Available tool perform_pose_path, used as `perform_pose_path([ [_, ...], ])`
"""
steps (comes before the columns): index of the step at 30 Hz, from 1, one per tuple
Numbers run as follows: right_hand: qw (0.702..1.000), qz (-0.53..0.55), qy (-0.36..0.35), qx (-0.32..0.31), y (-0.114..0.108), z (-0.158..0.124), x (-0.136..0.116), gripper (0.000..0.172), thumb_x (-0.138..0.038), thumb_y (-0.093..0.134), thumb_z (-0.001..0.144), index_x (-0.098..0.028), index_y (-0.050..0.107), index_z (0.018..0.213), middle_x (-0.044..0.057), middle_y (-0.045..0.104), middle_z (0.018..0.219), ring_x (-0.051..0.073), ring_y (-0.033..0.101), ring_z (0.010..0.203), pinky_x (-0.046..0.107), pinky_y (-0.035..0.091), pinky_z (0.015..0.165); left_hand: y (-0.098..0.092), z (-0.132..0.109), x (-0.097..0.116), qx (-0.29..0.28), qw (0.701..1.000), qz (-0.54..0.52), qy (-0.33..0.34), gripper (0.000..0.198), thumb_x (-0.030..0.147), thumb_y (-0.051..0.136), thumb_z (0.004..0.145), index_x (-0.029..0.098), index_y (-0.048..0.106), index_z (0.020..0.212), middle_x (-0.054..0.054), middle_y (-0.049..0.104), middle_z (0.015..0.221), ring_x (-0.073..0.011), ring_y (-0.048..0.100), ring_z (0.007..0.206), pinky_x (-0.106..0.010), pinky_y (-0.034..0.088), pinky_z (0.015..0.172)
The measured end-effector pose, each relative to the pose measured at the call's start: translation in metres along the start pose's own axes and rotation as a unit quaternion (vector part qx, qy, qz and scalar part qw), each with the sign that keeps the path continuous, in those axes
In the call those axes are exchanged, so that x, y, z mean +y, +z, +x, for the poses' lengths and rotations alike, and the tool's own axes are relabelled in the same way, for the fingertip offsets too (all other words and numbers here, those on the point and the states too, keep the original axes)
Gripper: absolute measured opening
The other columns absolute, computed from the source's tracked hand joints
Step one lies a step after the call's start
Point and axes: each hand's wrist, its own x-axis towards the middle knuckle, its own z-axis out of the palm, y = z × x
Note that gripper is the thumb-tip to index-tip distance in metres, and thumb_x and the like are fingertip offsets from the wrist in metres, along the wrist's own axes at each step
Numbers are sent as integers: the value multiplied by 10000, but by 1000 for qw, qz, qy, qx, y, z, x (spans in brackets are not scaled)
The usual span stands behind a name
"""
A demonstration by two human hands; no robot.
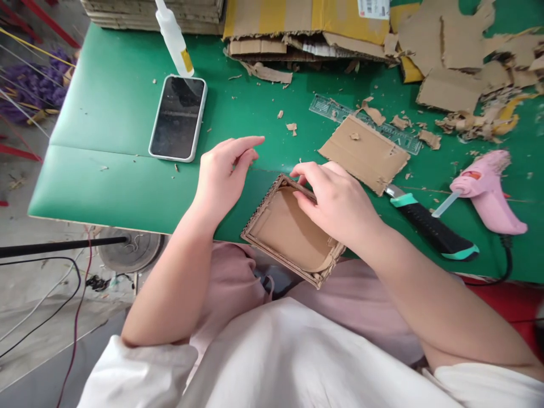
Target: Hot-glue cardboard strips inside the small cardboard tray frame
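A shallow cardboard tray (293, 226) with layered walls lies tilted at the table's near edge, partly over my lap. My right hand (329, 195) grips its far right wall, thumb inside the tray and fingers over the rim. Left of the tray, my left hand (227, 173) is raised over the green table, index finger stretched out, thumb apart from it, nothing visible in it. A flat cardboard piece (365, 153) rests beyond my right hand, on a clear ruler (329, 107) and near the blade of a black and teal knife (433, 226).
A pink glue gun (484, 187) with a cable lies at the right. A phone (178, 118) and a white bottle (173, 39) are at the upper left. Torn cardboard (450, 88) and a taped box (297, 20) fill the far side of the green table (106, 187).
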Motion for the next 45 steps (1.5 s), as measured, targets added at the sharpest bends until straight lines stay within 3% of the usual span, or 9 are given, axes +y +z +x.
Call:
perform_pose_path([
  [5,999,-47,-9,-4,4,6,-6,231,-120,433,862,-171,548,1055,81,637,852,242,539,870,333,412,726,1,-2,-3,-21,999,22,16,341,265,323,950,239,575,1178,1,649,754,-134,622,739,-254,498,740],
  [10,995,-93,-29,0,9,4,-8,253,-139,399,899,-153,550,1100,88,634,871,232,531,845,328,394,704,1,-3,0,-24,999,40,6,289,257,386,932,239,590,1136,32,597,625,-122,573,592,-235,462,654],
  [15,992,-116,-43,15,12,3,-8,278,-124,342,918,-154,557,1091,96,629,871,228,521,821,334,385,696,1,-2,-1,-26,999,38,-1,254,240,425,908,234,611,1080,33,617,644,-129,578,591,-248,461,654],
  [21,996,-88,-30,6,7,0,-7,255,-130,376,900,-153,554,1081,94,639,885,227,532,852,332,405,724,3,-1,-4,-23,999,35,27,251,185,429,879,201,647,1002,-14,684,867,-148,625,803,-255,475,743],
  [38,982,-167,-74,56,16,-4,-8,294,-114,319,940,-157,549,1118,42,601,774,182,513,728,285,388,674,3,0,-3,-35,999,30,10,249,166,478,868,194,687,1002,-14,715,881,-151,638,825,-256,476,775],
  [45,979,-163,-88,89,20,-3,-5,220,-141,383,936,-148,541,1089,35,602,757,176,511,710,283,381,649,6,1,-6,-26,999,36,31,250,126,508,865,178,722,983,-24,722,905,-139,640,846,-231,476,770],
])
